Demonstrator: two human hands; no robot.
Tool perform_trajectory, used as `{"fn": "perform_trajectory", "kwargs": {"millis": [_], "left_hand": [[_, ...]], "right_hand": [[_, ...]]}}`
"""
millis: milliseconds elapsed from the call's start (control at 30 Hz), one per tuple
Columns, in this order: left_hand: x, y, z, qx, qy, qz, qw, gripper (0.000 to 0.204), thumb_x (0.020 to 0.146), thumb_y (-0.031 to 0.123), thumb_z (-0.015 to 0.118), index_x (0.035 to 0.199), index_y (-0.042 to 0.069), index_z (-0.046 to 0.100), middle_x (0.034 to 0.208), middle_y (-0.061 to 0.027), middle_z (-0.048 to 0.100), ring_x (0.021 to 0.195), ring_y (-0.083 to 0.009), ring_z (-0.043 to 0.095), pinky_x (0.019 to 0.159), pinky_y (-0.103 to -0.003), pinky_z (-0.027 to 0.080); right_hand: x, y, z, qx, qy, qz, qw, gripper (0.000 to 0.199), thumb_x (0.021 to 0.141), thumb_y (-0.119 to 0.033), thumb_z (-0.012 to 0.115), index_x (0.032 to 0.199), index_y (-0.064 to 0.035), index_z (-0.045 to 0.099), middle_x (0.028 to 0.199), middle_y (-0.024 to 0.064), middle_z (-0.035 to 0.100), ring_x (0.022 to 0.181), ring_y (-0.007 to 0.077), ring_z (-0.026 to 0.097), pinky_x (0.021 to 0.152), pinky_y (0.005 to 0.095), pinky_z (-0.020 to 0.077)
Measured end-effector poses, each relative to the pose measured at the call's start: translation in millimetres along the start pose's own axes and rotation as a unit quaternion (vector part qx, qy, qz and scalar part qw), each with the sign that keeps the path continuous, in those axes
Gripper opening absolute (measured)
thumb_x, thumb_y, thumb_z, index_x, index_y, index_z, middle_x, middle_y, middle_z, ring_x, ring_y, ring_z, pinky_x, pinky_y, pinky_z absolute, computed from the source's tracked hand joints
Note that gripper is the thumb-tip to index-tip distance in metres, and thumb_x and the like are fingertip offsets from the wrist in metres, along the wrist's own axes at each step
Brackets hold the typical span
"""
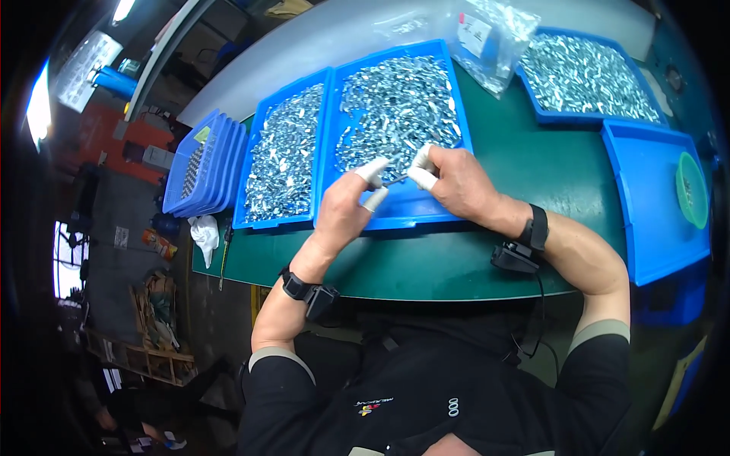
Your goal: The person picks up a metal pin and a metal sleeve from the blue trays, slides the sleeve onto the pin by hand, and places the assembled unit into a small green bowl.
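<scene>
Over the near part of the middle blue tray (403, 211), my two hands come close together. White covers wrap the thumb and forefinger tips of both. Between them is a thin dark rod-like part (395, 181), its kind too small to make out. My right hand (465, 186) pinches the part's right end. The thumb and forefinger of my left hand (344, 209) are apart, and the part's left end lies close to that thumb tip; whether they touch is unclear. Many small shiny metal pieces (399, 99) fill the tray's far part.
Left of it stands another blue tray (237, 220) of metal pieces, then stacked blue bins (220, 178) and a white cloth (204, 235). A clear plastic bag (498, 57) lies behind. Rightward are a filled tray (544, 114) and a blue tray (646, 205) holding a green bowl (690, 190).
</scene>
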State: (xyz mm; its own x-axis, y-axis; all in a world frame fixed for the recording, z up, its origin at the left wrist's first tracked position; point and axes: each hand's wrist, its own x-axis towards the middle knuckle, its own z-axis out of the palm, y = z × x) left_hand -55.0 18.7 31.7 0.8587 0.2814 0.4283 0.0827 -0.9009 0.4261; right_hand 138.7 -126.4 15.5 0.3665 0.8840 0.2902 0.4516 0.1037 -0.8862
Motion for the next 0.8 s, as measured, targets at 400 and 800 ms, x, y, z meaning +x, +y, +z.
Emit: {"fn": "perform_trajectory", "kwargs": {"millis": [400,800], "left_hand": [[13,5,6,0.060,-0.033,0.117,0.991,0.058,0.083,0.007,0.079,0.138,0.008,0.060,0.093,-0.0099,0.067,0.084,-0.0310,0.067,0.073,-0.041,0.055],[18,20,14,-0.057,0.015,0.017,0.998,0.050,0.086,0.010,0.081,0.132,0.007,0.064,0.095,-0.0105,0.069,0.085,-0.0273,0.070,0.073,-0.038,0.057]], "right_hand": [[-4,-2,1,-0.134,-0.027,-0.030,0.990,0.031,0.095,-0.028,0.068,0.081,-0.0005,0.065,0.072,0.0244,0.065,0.070,0.0461,0.065,0.061,0.0541,0.0489],[-1,-1,-5,-0.008,-0.058,0.040,0.997,0.022,0.100,-0.021,0.068,0.097,0.0006,0.071,0.077,0.0140,0.074,0.066,0.0189,0.069,0.060,0.0357,0.0515]]}}
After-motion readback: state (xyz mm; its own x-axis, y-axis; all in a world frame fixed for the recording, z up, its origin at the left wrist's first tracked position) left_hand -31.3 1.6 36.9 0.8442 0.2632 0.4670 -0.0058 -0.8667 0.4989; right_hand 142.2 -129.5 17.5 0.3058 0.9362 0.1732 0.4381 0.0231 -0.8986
